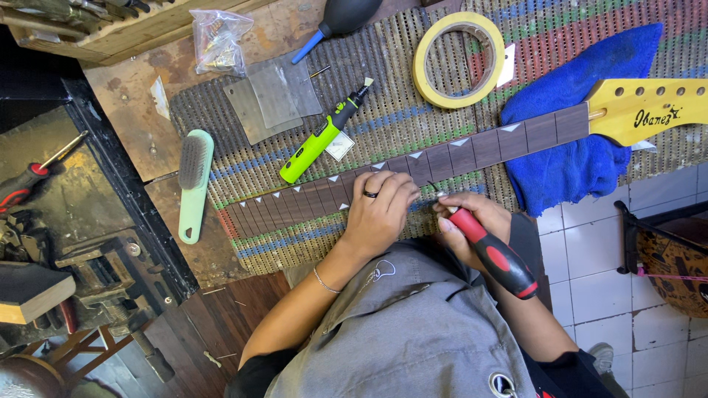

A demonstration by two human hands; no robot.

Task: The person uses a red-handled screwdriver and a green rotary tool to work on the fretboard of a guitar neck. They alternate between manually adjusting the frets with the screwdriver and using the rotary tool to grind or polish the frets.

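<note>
Nearest is the person's grey apron (pixel 413 332). Just past it, the right hand (pixel 472 221) is clamped around a red-and-black-handled tool (pixel 493 252), its metal tip at the near edge of the guitar neck (pixel 413 171). The left hand (pixel 380 210), ring on one finger, lies palm down on the dark fretboard just left of the tool tip, fingers together and curled over the wood, gripping nothing.

The neck lies across a woven striped mat (pixel 332 236), running from near left to far right, its yellow headstock (pixel 641 107) at the right and resting over a blue cloth (pixel 575 162). Beyond the neck lies a green rotary tool (pixel 321 136); left of that, a pale green brush (pixel 193 184). Farther off are a roll of yellow tape (pixel 459 59), clear plastic sheets (pixel 273 99), a small plastic bag (pixel 217 40) and a black air blower (pixel 335 18). On the far left bench lies a red screwdriver (pixel 29 180).
</note>
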